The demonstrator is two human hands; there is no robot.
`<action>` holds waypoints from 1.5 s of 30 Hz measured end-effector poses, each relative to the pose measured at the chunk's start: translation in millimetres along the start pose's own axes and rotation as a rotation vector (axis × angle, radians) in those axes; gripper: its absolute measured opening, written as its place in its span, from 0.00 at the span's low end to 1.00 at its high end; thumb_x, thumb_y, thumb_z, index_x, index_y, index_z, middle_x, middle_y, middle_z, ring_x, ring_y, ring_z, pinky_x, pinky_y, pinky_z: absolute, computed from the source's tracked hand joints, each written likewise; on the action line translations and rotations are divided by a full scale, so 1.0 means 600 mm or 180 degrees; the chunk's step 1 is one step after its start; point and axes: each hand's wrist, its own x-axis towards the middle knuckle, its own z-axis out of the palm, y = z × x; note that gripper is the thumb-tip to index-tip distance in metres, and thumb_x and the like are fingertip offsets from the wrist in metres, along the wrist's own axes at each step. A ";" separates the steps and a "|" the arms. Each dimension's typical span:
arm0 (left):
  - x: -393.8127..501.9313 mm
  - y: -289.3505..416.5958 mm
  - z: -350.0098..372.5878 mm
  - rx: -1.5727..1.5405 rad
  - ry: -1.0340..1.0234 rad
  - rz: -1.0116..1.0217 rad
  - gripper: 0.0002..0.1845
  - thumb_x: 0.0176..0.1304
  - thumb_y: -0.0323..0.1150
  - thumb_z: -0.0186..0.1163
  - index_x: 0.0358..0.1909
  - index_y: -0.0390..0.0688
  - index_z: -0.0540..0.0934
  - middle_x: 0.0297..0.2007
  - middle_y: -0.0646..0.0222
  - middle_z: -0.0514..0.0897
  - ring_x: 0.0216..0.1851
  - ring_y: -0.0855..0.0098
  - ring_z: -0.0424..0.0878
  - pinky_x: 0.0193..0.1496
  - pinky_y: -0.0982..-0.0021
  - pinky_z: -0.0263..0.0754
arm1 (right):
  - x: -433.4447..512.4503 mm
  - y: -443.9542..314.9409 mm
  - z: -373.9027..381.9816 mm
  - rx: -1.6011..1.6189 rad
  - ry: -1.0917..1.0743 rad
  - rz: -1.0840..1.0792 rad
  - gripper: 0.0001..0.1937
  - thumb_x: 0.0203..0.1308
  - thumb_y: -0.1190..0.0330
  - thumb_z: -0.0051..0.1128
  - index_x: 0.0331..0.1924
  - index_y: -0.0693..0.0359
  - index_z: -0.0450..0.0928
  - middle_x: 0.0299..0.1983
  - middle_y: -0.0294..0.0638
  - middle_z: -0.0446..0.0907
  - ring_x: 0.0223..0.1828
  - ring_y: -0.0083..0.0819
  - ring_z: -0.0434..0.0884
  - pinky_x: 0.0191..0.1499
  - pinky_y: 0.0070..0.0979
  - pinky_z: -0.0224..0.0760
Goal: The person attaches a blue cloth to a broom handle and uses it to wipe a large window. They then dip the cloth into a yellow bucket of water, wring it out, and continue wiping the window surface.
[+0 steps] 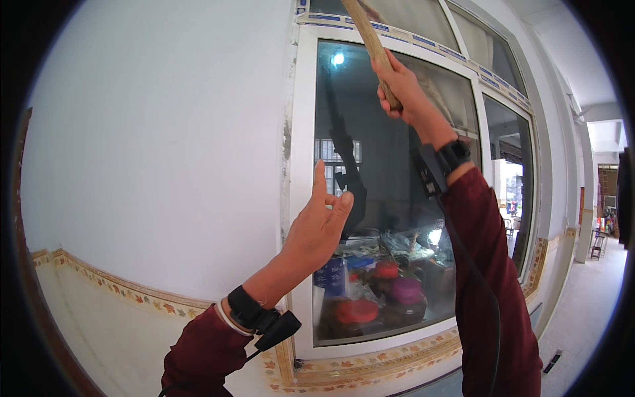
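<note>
My right hand [399, 87] is closed around the lower end of a wooden stick [367, 32], which slants up past the top of the picture, so its far end is hidden. Behind it stands a white-framed window with a large glass pane [387, 198]. My left hand [317, 228] is raised before the lower left of the pane, index finger pointing up and thumb apart, holding nothing. Whether it touches the glass I cannot tell. Both wrists wear black straps with small devices and cables.
A white wall [158, 139] with a leaf-patterned border [144, 295] lies to the left. Through the glass show red-lidded jars [357, 311] and a purple lid [406, 290]. Patterned tape [416, 39] runs along the upper frame. On the right, a corridor floor [595, 297] bears a dark object [552, 362].
</note>
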 end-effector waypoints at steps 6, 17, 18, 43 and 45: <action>0.005 -0.007 -0.031 0.0220 0.0100 0.0067 0.43 0.79 0.55 0.44 0.80 0.39 0.38 0.45 0.62 0.79 0.43 0.73 0.79 0.53 0.69 0.73 | 0.012 -0.006 0.010 0.0156 -0.0242 -0.0040 0.30 0.68 0.50 0.60 0.72 0.36 0.63 0.20 0.34 0.72 0.12 0.21 0.71 0.11 0.20 0.55; 0.132 0.056 0.124 -0.0622 -0.0016 0.0033 0.49 0.74 0.65 0.45 0.81 0.42 0.41 0.49 0.62 0.80 0.42 0.74 0.80 0.45 0.71 0.74 | -0.335 0.103 -0.158 0.0340 -0.0364 0.0537 0.39 0.72 0.59 0.57 0.80 0.43 0.46 0.20 0.31 0.69 0.13 0.18 0.69 0.12 0.18 0.63; 0.147 0.069 0.144 -0.0738 0.0035 -0.0034 0.48 0.73 0.67 0.44 0.80 0.41 0.46 0.50 0.63 0.79 0.43 0.73 0.81 0.46 0.70 0.74 | -0.375 0.104 -0.181 0.0278 -0.0406 0.0639 0.39 0.72 0.61 0.57 0.80 0.43 0.46 0.22 0.30 0.70 0.14 0.17 0.69 0.13 0.18 0.64; -0.072 0.268 0.638 -0.2885 -0.0824 -0.0125 0.33 0.77 0.43 0.54 0.74 0.37 0.55 0.45 0.59 0.82 0.38 0.67 0.85 0.43 0.68 0.79 | -1.122 0.150 -0.504 -0.2219 0.0895 0.1033 0.37 0.55 0.63 0.74 0.68 0.61 0.67 0.50 0.50 0.84 0.52 0.44 0.85 0.54 0.36 0.77; -0.060 0.289 0.661 -0.3102 -0.0571 -0.0294 0.22 0.73 0.40 0.60 0.59 0.39 0.66 0.37 0.64 0.81 0.33 0.71 0.84 0.38 0.70 0.78 | -1.217 0.152 -0.508 -0.2153 0.0912 0.2153 0.35 0.55 0.69 0.74 0.66 0.61 0.68 0.49 0.49 0.84 0.48 0.39 0.86 0.51 0.36 0.78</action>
